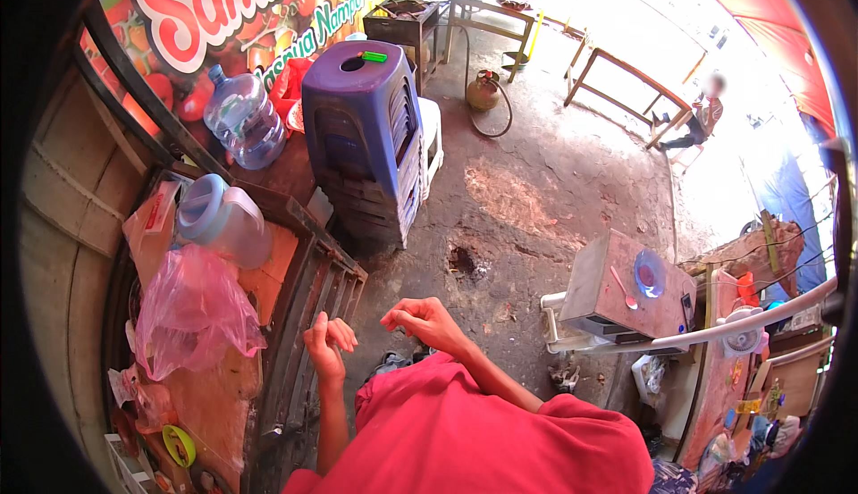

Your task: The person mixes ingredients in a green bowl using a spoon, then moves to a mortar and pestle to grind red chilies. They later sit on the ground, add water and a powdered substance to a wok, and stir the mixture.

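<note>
My left hand (pixel 328 345) hovers beside a dark slatted frame (pixel 301 320), thumb raised and fingers loosely bent, nothing in it. Level with it, my right hand (pixel 429 323) hangs over the floor in front of my red shirt, its fingers curled down and no object visible in them. Left of my hands, a wooden counter (pixel 208 400) carries a crumpled pink plastic bag (pixel 198 313) and a translucent pitcher (pixel 224 222) with a blue lid. A yellow-green bowl (pixel 178 446) lies near the counter's lower end.
Ahead stands a stack of blue plastic stools (pixel 362 125) with a green lighter (pixel 373 56) on top. A water jug (pixel 244 119) is behind it. A gas cylinder (pixel 484 92) with a hose stands farther off. At right, a small table (pixel 603 286) holds a blue plate (pixel 649 273). A person (pixel 700 115) sits far right.
</note>
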`<state>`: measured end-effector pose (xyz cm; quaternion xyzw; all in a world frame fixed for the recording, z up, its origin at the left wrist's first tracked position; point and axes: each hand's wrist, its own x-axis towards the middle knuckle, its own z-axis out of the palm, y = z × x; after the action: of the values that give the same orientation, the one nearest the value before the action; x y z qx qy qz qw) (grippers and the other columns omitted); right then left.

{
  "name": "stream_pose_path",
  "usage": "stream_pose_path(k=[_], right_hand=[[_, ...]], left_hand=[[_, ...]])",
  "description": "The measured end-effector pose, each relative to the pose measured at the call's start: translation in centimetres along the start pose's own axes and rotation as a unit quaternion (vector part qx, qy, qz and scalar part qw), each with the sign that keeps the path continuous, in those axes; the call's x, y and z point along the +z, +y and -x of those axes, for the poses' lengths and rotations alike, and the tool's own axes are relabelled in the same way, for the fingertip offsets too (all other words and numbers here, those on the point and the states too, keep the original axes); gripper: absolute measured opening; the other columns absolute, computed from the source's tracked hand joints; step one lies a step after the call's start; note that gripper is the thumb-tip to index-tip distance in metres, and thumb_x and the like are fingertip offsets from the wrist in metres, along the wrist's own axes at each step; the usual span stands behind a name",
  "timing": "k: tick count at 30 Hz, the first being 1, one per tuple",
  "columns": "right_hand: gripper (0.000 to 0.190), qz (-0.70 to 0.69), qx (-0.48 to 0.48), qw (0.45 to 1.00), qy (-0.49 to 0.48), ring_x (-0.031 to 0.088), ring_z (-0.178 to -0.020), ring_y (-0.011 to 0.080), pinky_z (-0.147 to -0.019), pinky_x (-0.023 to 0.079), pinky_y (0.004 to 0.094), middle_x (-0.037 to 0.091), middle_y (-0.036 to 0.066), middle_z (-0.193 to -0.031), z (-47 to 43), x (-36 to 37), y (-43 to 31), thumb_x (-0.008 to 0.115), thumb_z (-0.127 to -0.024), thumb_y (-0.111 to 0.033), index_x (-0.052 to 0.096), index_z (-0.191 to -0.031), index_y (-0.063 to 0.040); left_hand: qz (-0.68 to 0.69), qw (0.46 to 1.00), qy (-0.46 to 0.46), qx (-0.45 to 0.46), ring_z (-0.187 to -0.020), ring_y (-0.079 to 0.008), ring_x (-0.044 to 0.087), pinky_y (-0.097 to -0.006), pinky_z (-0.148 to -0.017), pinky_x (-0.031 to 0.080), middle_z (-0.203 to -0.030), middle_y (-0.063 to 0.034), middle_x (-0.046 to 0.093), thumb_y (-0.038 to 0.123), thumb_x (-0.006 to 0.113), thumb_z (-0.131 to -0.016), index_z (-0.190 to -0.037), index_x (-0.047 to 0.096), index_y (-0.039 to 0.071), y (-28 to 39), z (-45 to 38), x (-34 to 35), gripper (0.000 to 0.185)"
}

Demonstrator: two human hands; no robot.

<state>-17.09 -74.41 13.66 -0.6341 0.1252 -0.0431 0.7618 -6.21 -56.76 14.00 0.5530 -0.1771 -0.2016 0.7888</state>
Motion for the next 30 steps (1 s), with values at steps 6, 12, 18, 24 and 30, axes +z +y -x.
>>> stream_pose_path(k=[6,12,18,24,30], right_hand=[[0.027,-0.003,0.005,1.000,0.004,0.048,-0.060,0.0034,-0.057,0.041,0.0202,0.068,0.000,-0.081,0.3,-0.4,-0.5,0.054,-0.093,-0.023,0.072,-0.094,-0.003],[0.026,0.020,-0.014,1.000,-0.005,0.060,-0.072,0.0064,-0.060,0.044,0.0216,0.069,0.001,-0.084,0.1,0.0,-0.5,0.053,-0.094,-0.021,0.072,-0.093,-0.003],[0.028,0.116,0.013,0.987,-0.114,0.066,-0.084,0.0119,-0.062,0.041,0.0225,0.071,0.008,-0.092,-1.6,3.0,-0.7,0.049,-0.093,-0.017,0.070,-0.091,0.002],[0.027,0.121,0.006,0.969,-0.217,0.066,-0.080,0.0135,-0.061,0.038,0.0234,0.070,0.008,-0.089,-3.7,8.0,-0.3,0.053,-0.094,-0.019,0.069,-0.089,0.002],[0.028,0.099,0.001,0.945,-0.312,0.064,-0.077,0.0127,-0.060,0.037,0.0235,0.070,0.008,-0.090,-4.8,11.9,0.7,0.053,-0.094,-0.019,0.070,-0.084,0.002]], left_hand=[[-0.030,0.999,0.021,0.009,-0.039,-0.0169,0.042,-0.0296,-0.046,0.037,-0.041,-0.0078,0.042,0.022,0.039,-0.099,-0.043,0.037,0.007,0.4,0.4,1.0,0.058],[-0.082,0.993,0.064,-0.056,-0.035,-0.0073,0.036,-0.0242,-0.037,0.027,-0.040,0.0010,0.039,0.027,0.061,-0.091,-0.042,0.038,0.010,0.8,1.2,0.6,0.057],[-0.086,0.988,0.123,-0.043,-0.038,-0.0026,0.028,-0.0251,-0.037,0.017,-0.042,0.0080,0.032,0.040,0.063,-0.090,-0.042,0.035,0.015,1.7,4.9,-1.0,0.061],[-0.067,0.972,0.226,-0.019,-0.039,-0.0031,0.027,-0.0260,-0.038,0.017,-0.041,0.0071,0.032,0.043,0.062,-0.090,-0.043,0.036,0.015,3.4,9.4,-3.8,0.061],[-0.055,0.955,0.291,0.026,-0.041,-0.0027,0.027,-0.0259,-0.040,0.019,-0.044,0.0081,0.033,0.042,0.062,-0.090,-0.046,0.038,0.015,4.2,12.2,-5.7,0.057]])
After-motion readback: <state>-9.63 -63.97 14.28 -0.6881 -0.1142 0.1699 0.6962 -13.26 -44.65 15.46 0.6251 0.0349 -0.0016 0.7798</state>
